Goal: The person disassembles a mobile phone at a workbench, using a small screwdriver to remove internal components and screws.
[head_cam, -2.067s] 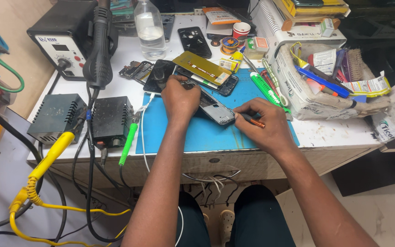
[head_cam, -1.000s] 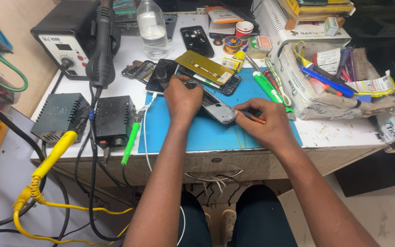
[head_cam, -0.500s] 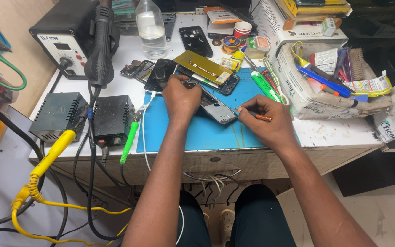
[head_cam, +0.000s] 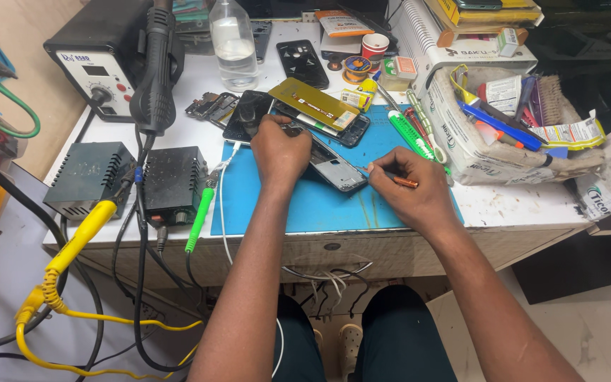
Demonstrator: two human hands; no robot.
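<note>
An opened phone frame [head_cam: 336, 168] lies tilted on a blue work mat [head_cam: 305, 201]. My left hand [head_cam: 279, 150] presses down on its upper end, fingers curled over it. My right hand [head_cam: 410, 185] grips a thin orange-handled tool [head_cam: 399, 180], whose tip points at the frame's lower right corner. A gold-coloured phone panel [head_cam: 314, 102] lies over another phone body just behind my left hand, next to a black phone screen [head_cam: 246, 115].
A hot-air station [head_cam: 97, 67] with its black wand [head_cam: 155, 78] stands at the back left. Two black boxes [head_cam: 90, 177] and a green-handled iron [head_cam: 199, 219] sit left. A clear bottle [head_cam: 233, 44], a cluttered tool box [head_cam: 503, 120] and cables surround the mat.
My right hand has shifted slightly right and the tool tip has drawn a little away from the phone frame's corner. My left hand stays pressed on the frame.
</note>
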